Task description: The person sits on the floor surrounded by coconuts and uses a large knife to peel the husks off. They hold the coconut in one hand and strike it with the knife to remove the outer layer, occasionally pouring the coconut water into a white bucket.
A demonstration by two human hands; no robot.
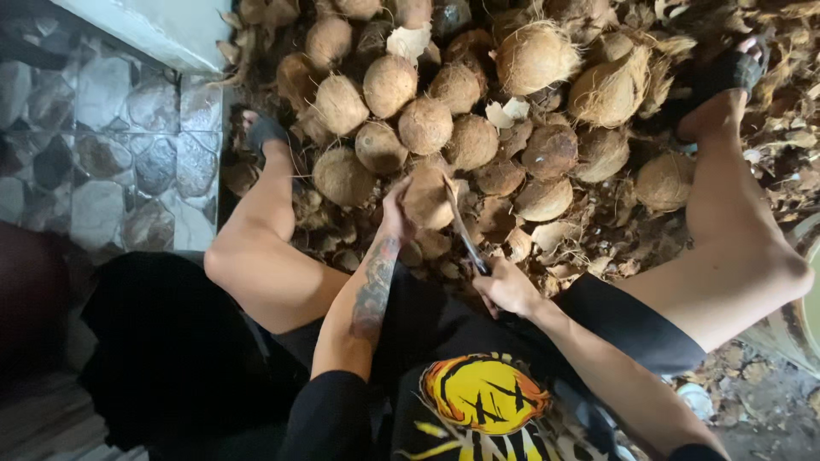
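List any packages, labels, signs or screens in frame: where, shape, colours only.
No packages, labels, signs or screens in view.
Only printed item: shirt graphic, bottom centre on the person's black shirt, a round orange-and-yellow emblem with black strokes.
For context: left hand steadies a brown coconut; right hand grips a blade against it, in front of the coconut pile.
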